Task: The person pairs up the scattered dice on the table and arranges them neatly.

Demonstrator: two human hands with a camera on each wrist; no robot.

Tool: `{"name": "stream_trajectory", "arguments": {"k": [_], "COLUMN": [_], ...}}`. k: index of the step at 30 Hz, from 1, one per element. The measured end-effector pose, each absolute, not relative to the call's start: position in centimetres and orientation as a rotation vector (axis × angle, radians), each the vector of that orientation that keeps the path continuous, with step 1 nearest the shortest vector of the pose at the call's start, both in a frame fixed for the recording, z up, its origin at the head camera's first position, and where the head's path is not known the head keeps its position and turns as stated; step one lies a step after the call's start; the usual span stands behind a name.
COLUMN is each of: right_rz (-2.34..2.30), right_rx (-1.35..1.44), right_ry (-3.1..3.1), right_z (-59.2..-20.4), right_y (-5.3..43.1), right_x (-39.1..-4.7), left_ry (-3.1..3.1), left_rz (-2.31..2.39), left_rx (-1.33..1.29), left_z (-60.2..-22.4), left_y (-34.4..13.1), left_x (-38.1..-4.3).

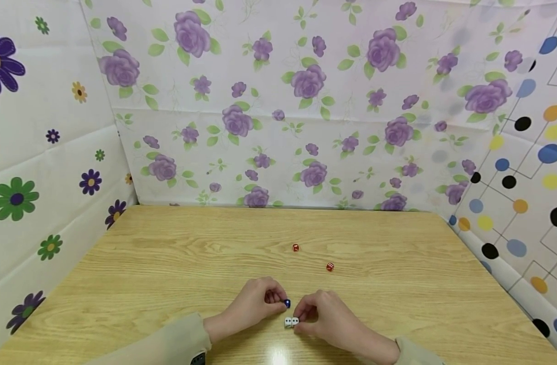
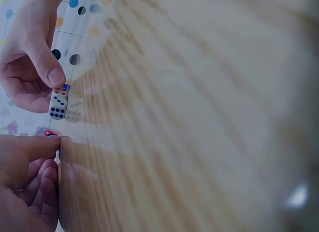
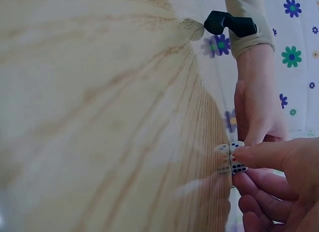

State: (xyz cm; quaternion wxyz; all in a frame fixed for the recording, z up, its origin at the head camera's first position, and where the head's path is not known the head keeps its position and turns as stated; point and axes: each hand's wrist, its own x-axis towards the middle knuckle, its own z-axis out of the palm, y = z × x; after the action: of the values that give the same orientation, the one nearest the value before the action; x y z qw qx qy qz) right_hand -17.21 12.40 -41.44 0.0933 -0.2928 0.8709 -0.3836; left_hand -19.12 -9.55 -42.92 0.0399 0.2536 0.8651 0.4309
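Two white dice stand side by side on the table in front of the person. My right hand pinches the right white die between thumb and fingertips. The left white die sits right against it. Just beyond this pair, my left hand holds a dark blue die between thumb and curled fingers. In the left wrist view, the left hand largely hides the blue die. From the right wrist, the right hand's thumb covers part of the white pair.
Two red dice lie farther back on the wooden table: one red die near the middle and another red die nearer and to the right. Patterned cloth walls border the back and both sides. The left cuff carries a black strap.
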Motion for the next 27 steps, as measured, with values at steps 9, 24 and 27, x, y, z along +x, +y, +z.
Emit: {"name": "stream_trajectory", "arguments": {"k": [9, 24, 27], "right_rz": [-1.155, -1.080, -1.068], "right_rx": [-0.877, -0.821, -0.835], "right_ry": [2.577, 2.707, 2.791], "right_z": [-41.4, -40.5, -40.1], "right_y": [12.4, 13.8, 14.7], "right_x": [-17.1, -17.2, -17.7], "left_ry": [2.652, 2.661, 2.656], "left_rz": [1.308, 1.327, 1.329], "left_rx": [0.766, 0.795, 0.789], "left_z": [-43.0, -42.9, -42.8], "left_y": [-9.6, -9.6, -9.6], "left_x": [-19.2, -19.0, -19.0]}}
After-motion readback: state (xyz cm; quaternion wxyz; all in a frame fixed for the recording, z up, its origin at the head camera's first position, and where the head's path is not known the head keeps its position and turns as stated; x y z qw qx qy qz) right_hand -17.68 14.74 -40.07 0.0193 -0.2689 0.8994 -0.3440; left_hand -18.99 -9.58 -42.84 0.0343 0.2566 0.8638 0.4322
